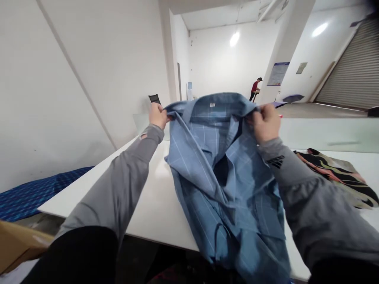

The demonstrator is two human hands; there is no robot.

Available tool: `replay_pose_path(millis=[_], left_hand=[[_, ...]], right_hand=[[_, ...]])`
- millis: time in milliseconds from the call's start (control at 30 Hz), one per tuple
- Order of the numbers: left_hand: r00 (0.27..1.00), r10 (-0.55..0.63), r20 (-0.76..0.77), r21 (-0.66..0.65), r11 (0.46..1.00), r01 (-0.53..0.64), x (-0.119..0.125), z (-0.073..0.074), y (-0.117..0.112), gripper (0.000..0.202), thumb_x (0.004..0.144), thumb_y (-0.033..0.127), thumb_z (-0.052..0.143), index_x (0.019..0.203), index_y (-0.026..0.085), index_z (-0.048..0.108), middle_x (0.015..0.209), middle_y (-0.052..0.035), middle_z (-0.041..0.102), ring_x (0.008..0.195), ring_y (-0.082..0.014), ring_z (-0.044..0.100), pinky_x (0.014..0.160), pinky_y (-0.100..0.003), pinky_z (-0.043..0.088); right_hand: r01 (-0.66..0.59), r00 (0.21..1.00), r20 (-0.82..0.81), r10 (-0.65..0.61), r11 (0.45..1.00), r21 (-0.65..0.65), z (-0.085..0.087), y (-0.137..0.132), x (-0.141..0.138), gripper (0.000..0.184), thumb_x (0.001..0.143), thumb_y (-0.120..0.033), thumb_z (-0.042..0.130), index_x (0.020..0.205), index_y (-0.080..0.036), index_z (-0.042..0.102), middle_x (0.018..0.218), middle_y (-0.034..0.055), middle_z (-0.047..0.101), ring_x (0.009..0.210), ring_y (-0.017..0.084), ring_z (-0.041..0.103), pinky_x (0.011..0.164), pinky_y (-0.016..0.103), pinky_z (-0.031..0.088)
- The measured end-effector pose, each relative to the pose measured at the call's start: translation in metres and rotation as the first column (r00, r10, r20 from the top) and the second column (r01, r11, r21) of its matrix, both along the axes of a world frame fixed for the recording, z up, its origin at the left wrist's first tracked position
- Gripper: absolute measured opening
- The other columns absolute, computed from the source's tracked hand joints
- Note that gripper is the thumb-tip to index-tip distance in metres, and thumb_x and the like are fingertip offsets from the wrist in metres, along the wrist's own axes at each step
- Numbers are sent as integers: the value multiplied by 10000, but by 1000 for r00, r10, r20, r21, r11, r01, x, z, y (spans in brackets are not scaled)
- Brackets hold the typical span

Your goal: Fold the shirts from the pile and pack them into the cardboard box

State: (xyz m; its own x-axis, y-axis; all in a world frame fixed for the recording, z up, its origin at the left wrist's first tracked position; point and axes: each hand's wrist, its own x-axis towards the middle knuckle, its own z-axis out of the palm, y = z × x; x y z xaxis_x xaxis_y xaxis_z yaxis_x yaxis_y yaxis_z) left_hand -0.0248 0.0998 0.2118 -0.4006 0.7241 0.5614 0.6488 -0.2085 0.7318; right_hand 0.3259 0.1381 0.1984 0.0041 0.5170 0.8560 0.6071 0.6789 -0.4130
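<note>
- Shirt (219, 165): blue with pale checks, collar raised at frame centre, held up by both shoulders. The lower part trails onto the table (148, 197) and over its near edge at bottom centre.
- Left hand (158, 115): centre left, fingers clenched on the shirt's shoulder beside the collar; grey sleeve.
- Right hand (266, 123): centre right, fingers clenched on the opposite shoulder; grey sleeve with a black logo.
- Table: white, spanning the middle of the frame.
- Garment (337, 175): black, pink and tan pattern, lying flat on the table at right, apart from the shirt.
- Cloth (29, 193): dark blue pattern, lower left, beyond the table's edge.
- Box (14, 244): brown cardboard, bottom left corner.
- Person (254, 88): red top, far background, upper centre right.
- Shutter (352, 71): grey, upper right.
</note>
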Motion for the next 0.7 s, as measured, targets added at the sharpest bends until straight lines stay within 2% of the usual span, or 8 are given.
replay_pose_path(millis=[67, 167, 233, 300, 400, 500, 567, 700], left_hand=[[999, 36, -31, 34, 999, -35, 10, -13, 9, 290, 869, 159, 528, 1132, 66, 452, 1273, -149, 493, 1195, -193, 497, 1016, -337, 414], [963, -79, -259, -2, 997, 81, 25, -68, -6, 462, 795, 93, 598, 1233, 68, 457, 1354, -178, 472, 1313, -251, 410, 1128, -383, 313], [835, -299, -462, -156, 954, 255, 37, -113, -28, 436, 851, 150, 550, 1280, 111, 480, 1278, -139, 559, 1234, -245, 500, 1095, -399, 357], [665, -533, -523, -365, 845, 390, 52, -153, -52, 562, 870, 276, 578, 1392, 153, 409, 1222, -120, 610, 1132, -247, 582, 1016, -384, 430], [495, -656, -569, -538, 753, 379, 82, -193, -77, 755, 844, 428, 623, 1488, 205, 297, 1220, -134, 626, 1086, -299, 617, 927, -415, 470], [450, -649, -614, -579, 757, 301, 103, -205, -81, 466, 925, 381, 493, 1352, 196, 504, 1130, -141, 666, 1007, -297, 650, 867, -409, 488], [486, -642, -592, -572, 761, 308, 98, -198, -76, 335, 955, 334, 406, 1145, 188, 640, 1056, -123, 688, 956, -267, 663, 837, -375, 500], [843, -442, -308, -434, 854, 289, 32, -158, -59, 335, 933, 296, 337, 965, 196, 656, 786, -25, 684, 679, -160, 653, 665, -266, 517]], right_hand=[[148, 986, 84, -141, 985, -87, -21, 11, -4, 370, 770, -216, 561, 1128, -123, 555, 1136, 157, 633, 923, 234, 614, 870, 397, 496], [185, 956, 267, -119, 954, -236, -69, -3, 6, 492, 729, -201, 584, 1210, -100, 584, 1229, 183, 606, 946, 271, 635, 917, 426, 479], [132, 919, 393, 33, 913, -387, -106, -22, 17, 445, 753, -225, 576, 1187, -140, 628, 1111, 133, 670, 852, 243, 657, 879, 400, 498], [53, 851, 458, 256, 826, -562, -140, -41, 22, 518, 727, -257, 636, 1239, -180, 616, 1034, 85, 698, 747, 207, 654, 801, 361, 519], [-31, 716, 506, 481, 746, -665, -180, -63, 9, 772, 645, -250, 728, 1383, -203, 504, 1130, 83, 674, 806, 204, 657, 777, 320, 513], [46, 653, 616, 440, 789, -613, -198, -68, -12, 449, 771, -191, 606, 1218, -205, 632, 1080, 89, 690, 925, 212, 656, 812, 290, 479], [130, 693, 646, 320, 826, -549, -195, -60, -12, 278, 830, -148, 492, 1010, -204, 696, 960, 85, 715, 891, 208, 660, 789, 287, 467], [107, 950, 311, -9, 947, -302, -158, -20, 38, 162, 797, -203, 486, 809, -218, 647, 717, 66, 685, 688, 208, 609, 675, 324, 459]])
